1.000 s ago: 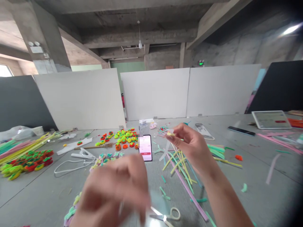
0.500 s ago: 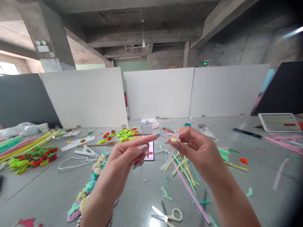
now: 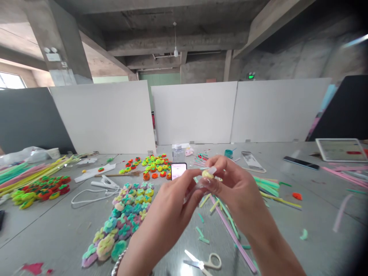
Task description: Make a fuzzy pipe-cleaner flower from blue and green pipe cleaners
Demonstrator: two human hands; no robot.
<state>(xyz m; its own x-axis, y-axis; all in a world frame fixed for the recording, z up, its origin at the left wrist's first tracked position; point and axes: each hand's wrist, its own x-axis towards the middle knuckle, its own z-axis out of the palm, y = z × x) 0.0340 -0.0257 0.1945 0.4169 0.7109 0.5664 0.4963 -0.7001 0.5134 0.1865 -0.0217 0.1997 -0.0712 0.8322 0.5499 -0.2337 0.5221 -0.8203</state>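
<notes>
Between the thumb and fingers of my right hand point(image 3: 237, 184) is a small pale-yellow fuzzy piece point(image 3: 207, 174), with a whitish translucent strip point(image 3: 212, 170) against it. My left hand point(image 3: 175, 197) is closed right beside it, its thumb and index finger meeting on the strip's lower part; the other fingertips are hidden. Under the hands lie cut yellow, green and pink pipe cleaners point(image 3: 230, 237). White-handled scissors point(image 3: 202, 263) rest spread near the front edge. Left of my left forearm are rows of pastel fuzzy flowers point(image 3: 126, 209).
A phone point(image 3: 178, 170) stands behind my hands, before a clear bottle point(image 3: 178, 153). Orange and green fuzzy pieces point(image 3: 43, 191) lie at left, near a white corded tool point(image 3: 105, 183). At right are a dark phone point(image 3: 301, 162) and a tablet point(image 3: 340, 149). White panels point(image 3: 195, 115) close off the back.
My left hand has moved right and up to meet my right hand, its pointing index finger now bent in. More of the pastel flowers and the phone show.
</notes>
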